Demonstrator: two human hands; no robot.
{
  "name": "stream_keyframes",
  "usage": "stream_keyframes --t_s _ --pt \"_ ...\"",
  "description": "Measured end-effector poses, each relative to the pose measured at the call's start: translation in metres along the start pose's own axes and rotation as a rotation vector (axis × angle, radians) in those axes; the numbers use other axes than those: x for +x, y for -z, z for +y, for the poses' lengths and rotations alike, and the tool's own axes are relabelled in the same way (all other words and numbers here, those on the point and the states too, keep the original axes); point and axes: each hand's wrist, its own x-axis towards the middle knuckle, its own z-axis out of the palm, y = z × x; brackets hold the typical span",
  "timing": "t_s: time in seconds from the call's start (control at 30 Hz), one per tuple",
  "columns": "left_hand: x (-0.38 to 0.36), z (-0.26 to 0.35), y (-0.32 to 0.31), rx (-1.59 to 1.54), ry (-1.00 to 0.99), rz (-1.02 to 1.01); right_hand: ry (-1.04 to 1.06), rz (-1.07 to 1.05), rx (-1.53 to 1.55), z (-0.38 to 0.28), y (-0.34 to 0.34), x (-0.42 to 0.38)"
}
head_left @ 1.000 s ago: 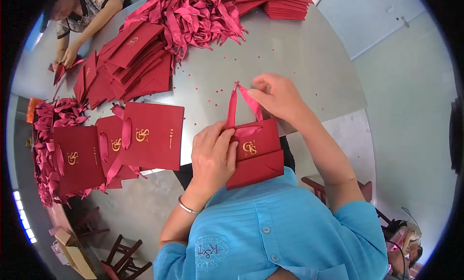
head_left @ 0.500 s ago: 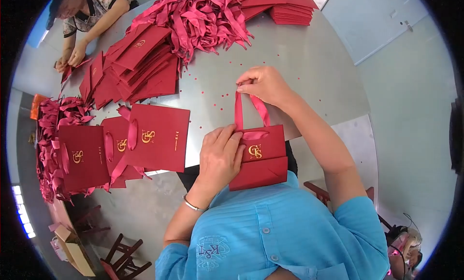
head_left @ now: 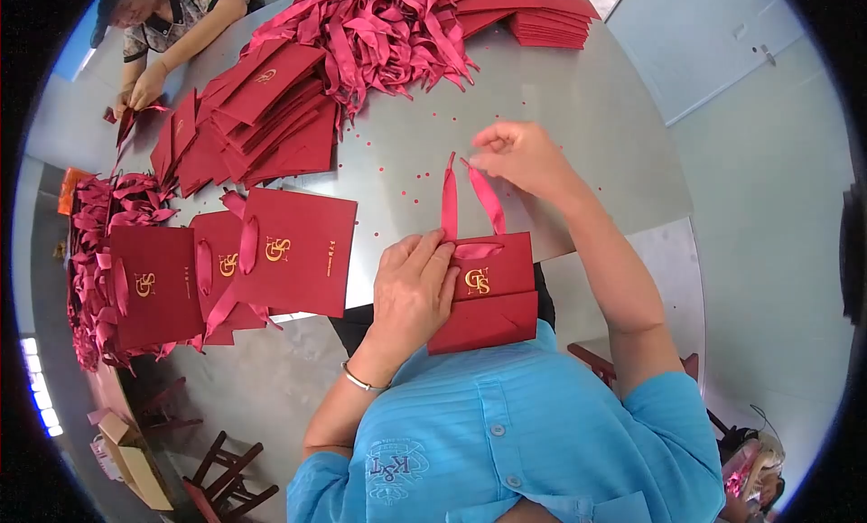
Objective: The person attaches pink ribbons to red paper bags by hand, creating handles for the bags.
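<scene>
A small red paper gift bag (head_left: 495, 317) with a gold logo lies folded flat at the table edge, against my blue shirt. My left hand (head_left: 414, 284) grips its upper left part, fingers over the front; the thumb is hidden. From the bag's top, two lengths of pink ribbon (head_left: 486, 200) extend up across the table, their tips apart. A shorter ribbon loop (head_left: 477, 250) crosses the front. Beside the right ribbon's tip is my right hand (head_left: 517, 157), thumb and forefinger apart, with nothing visible between them.
To the left lie red bags with ribbon handles (head_left: 298, 252). Flat red bags (head_left: 262, 116) and a heap of pink ribbons (head_left: 388, 44) occupy the far side, with another bag stack (head_left: 551, 26) behind. Another person's hands (head_left: 143, 89) work at upper left. Stools (head_left: 230, 473) stand below.
My right hand has let go of the ribbon ends and shifted slightly right. The two tips have come apart. My left hand keeps its place on the bag.
</scene>
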Motion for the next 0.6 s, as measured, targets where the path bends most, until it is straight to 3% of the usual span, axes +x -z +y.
stream_keyframes --t_s 0.07,0.17,0.37,0.6 --pt "0.000 0.000 -0.001 0.000 0.000 -0.003 0.129 -0.039 -0.286 -0.002 -0.004 -0.004" --pt "0.001 0.000 -0.001 0.000 -0.001 -0.010 0.150 0.011 -0.380 -0.005 -0.017 0.000" --pt "0.001 0.000 0.000 0.000 -0.003 -0.006 0.091 -0.008 -0.123 0.007 -0.026 0.012" --pt "0.001 0.001 0.000 0.011 -0.002 -0.010 0.239 -0.045 -0.202 0.009 -0.026 0.006"
